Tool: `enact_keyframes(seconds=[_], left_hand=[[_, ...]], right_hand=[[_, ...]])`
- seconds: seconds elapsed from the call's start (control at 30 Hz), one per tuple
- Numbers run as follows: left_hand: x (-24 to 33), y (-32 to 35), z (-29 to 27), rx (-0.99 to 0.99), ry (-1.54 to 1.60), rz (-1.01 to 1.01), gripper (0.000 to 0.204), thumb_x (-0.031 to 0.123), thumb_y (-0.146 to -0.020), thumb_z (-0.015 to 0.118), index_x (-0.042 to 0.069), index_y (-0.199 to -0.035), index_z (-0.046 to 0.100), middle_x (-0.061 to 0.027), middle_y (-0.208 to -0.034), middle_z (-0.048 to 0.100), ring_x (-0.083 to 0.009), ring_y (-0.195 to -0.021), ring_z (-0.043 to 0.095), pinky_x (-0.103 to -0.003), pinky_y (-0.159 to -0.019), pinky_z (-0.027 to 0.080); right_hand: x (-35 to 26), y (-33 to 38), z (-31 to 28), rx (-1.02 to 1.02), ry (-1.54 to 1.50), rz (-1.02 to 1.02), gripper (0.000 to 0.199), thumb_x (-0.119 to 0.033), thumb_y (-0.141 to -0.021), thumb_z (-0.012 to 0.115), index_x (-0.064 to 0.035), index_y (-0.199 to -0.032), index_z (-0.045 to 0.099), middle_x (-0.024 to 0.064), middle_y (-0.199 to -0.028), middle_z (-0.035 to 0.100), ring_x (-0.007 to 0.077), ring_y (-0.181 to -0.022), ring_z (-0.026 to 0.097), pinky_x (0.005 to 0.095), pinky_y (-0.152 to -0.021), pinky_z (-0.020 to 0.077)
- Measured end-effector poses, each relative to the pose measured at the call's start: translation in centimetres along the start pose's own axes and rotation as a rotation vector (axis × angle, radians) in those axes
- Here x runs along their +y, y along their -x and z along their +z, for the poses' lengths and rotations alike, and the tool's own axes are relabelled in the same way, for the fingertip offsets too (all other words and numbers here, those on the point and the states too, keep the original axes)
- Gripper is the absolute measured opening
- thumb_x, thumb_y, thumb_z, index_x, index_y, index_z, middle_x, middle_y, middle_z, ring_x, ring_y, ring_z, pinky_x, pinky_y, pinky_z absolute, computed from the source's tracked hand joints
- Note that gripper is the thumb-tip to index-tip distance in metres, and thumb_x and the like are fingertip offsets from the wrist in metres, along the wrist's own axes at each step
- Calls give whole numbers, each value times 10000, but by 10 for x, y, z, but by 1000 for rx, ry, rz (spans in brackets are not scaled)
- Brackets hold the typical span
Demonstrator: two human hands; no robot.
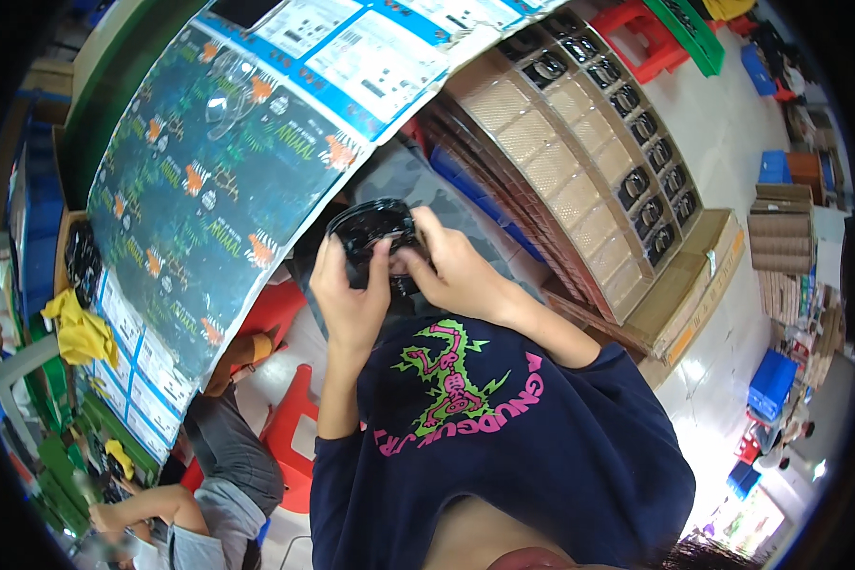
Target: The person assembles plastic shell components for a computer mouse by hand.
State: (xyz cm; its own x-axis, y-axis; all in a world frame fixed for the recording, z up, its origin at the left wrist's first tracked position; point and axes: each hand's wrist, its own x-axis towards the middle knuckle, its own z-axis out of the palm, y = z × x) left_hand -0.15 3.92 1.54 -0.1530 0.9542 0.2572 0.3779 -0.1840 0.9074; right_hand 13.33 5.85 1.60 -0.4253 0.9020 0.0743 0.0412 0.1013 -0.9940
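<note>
A glossy black, curved plastic piece [366, 217], rounded along its far edge, is held up in front of my chest. Its exact kind does not show. My left hand [347, 294] grips its left side, with the thumb pressed on the near face. On the other side my right hand [461, 271] is closed on the same piece, thumb and fingers near its middle. My fingers cover part of the near face. Beyond my left hand is a table with a dark animal-print cover [199, 190], where a clear lens-like piece [226, 103] lies.
To the right stands a stack of compartment trays [551, 157]; several compartments hold black pieces. A cardboard box [698, 285] is beside it. Red stools [294, 427] stand at lower left, near a seated person [223, 475]. A yellow cloth [81, 328] hangs at the far left.
</note>
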Motion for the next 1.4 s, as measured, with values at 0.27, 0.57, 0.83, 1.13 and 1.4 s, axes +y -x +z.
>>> enact_keyframes(seconds=[0.27, 0.57, 0.83, 1.13, 1.4], left_hand=[[-22, -9, -127, 365, 196, -321, 220, 58, -817, 593, 19, -1026, 536, -11, -926, 578, -78, -737, 528, -201, -652, 421], [-142, -24, -346, 285, -429, -685, 255, 293, -789, 596, 49, -759, 526, 19, -575, 475, -76, -475, 432, -211, -427, 301], [-57, -72, -233, 545, -1393, 69, 350, 177, -751, 569, -43, -1019, 521, -211, -912, 568, -341, -838, 552, -406, -727, 433], [-69, -154, -106, 162, -978, 518, 268, 70, -681, 596, 54, -946, 561, -110, -856, 545, -269, -880, 513, -354, -776, 382], [-63, -130, -130, 80, -905, 455, 179, -13, -656, 546, 67, -812, 581, -71, -887, 537, -251, -874, 505, -356, -740, 377]], right_hand=[[70, 37, -183, 552, 409, 74, 323, -119, -835, 518, -15, -1137, 470, 117, -1048, 557, 202, -995, 520, 312, -896, 389], [248, 164, -383, 555, 1366, 572, 474, -87, -713, 480, 73, -1158, 446, 274, -1185, 453, 407, -1145, 385, 420, -984, 294], [192, 137, -356, 731, 1614, 723, 367, -42, -620, 564, -24, -969, 453, 185, -867, 567, 382, -833, 531, 472, -737, 405], [68, 74, -242, 724, 1309, 226, 347, 11, -641, 569, -2, -978, 487, 176, -827, 580, 351, -798, 559, 430, -695, 422], [27, 9, -66, 218, 760, 142, 351, -68, -627, 664, -14, -941, 517, 134, -685, 539, 292, -641, 559, 373, -601, 447]])
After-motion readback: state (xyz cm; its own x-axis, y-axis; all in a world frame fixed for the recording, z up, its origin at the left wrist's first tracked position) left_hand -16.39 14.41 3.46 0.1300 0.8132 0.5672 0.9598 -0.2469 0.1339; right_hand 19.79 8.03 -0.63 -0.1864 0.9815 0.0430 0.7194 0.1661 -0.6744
